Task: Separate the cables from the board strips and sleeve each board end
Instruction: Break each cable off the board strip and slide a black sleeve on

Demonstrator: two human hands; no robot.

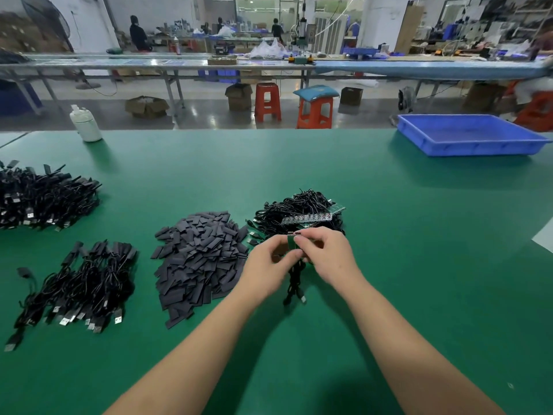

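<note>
Both our left hand (270, 259) and right hand (326, 253) pinch a green board strip (291, 242) at frame centre; uneven bending could crack a board or tear its hanging cables (294, 283).

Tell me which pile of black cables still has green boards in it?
The pile just beyond the hands, right of the flat black sleeves. Green board strips lie on it. The two cable piles at the left show only cables and plugs.

The green table covering (389, 235) is seen as matt and smooth. The heap of flat dark-grey sleeve pieces (200, 256) looks dull — the shallow blue plastic tray (472, 145) faintly glossy. Bright metal plugs are shown on the black rubbery cables (80, 286).
</note>
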